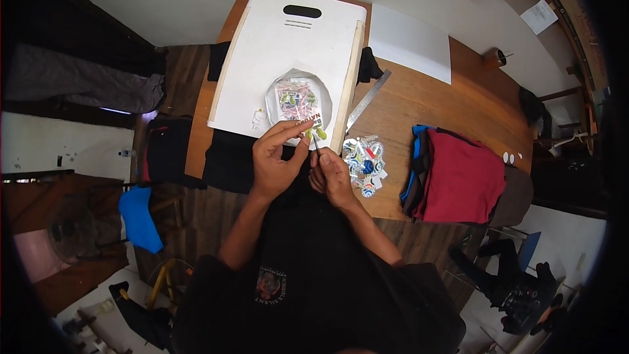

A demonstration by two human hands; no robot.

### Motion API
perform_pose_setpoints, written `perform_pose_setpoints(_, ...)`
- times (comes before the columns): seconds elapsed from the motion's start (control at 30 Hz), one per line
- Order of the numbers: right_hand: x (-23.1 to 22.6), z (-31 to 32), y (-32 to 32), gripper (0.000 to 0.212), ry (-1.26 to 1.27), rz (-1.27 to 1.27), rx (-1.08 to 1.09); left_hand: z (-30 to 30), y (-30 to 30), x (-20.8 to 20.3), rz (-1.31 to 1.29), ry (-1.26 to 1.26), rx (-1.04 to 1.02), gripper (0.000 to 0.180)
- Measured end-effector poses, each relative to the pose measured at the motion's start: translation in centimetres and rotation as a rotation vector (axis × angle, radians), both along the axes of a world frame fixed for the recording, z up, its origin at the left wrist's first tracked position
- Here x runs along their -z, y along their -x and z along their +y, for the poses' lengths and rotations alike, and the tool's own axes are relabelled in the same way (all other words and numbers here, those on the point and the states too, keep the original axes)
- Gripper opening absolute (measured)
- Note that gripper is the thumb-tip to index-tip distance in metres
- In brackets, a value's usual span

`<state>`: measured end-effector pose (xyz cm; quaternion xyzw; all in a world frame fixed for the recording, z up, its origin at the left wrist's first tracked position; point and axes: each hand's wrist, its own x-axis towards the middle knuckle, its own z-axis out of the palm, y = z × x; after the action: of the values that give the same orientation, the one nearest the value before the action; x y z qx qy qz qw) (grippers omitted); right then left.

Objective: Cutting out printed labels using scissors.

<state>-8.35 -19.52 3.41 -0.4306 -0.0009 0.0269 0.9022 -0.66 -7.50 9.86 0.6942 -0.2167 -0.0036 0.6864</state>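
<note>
Right over the lower end of the white board (295, 39), both hands close together! Pinching tight with the left hand (278, 164), thumb and forefinger narrowed on a small yellow-green piece (321, 134), just below the board's round recess (325, 95). And in from the right side of the board, right hand (333, 174) with fingers closed around a thin dark tool (317, 145), tip pointing up at that same piece, near enough to touch; actual contact too small to tell. Into the board's recess now: a patterned packet (295, 99), mostly inside the pale rim. Off the board's lower right corner, just beside it, a loose heap of colourful cut-outs (363, 165), some round, spread on the wooden table (393, 108). Slanting away from the board's right edge, a metal ruler (369, 101). Farther right of the board, well apart, a folded red cloth (462, 177), with blue and dark layers showing at its side. Up beyond the board's upper right side, a flat white sheet (411, 42). Back below the board's lower left corner, black cloth (229, 164). And at the board's top, a dark oval slot (302, 11)!
</note>
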Motion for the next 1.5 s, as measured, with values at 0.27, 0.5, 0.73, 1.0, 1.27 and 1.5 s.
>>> perform_pose_setpoints(0.27,-0.15,-0.01,0.04,0.034,-0.005,-0.015,-0.008,0.05,0.01,-0.07,0.0,-0.006,0.005,0.032)
perform_pose_setpoints(0.5,-0.29,0.1,0.1,0.036,0.04,-0.009,-0.007,0.08,0.07,0.05,0.01,-0.005,-0.001,0.033)
perform_pose_setpoints(0.73,-0.6,0.03,0.18,0.033,-0.008,0.007,-0.006,0.19,0.13,0.05,0.018,0.002,0.002,0.033)
perform_pose_setpoints(1.0,-0.45,0.12,0.08,0.038,0.055,-0.004,-0.007,0.22,0.08,0.01,0.018,0.001,0.022,0.034)
perform_pose_setpoints(1.27,0.12,0.19,0.14,0.033,-0.013,-0.029,-0.004,0.21,0.1,0.12,0.021,0.015,0.019,0.034)
perform_pose_setpoints(1.5,-0.3,0.18,0.03,0.033,-0.01,-0.021,0.003,0.21,0.14,0.28,0.025,0.024,0.022,0.034)
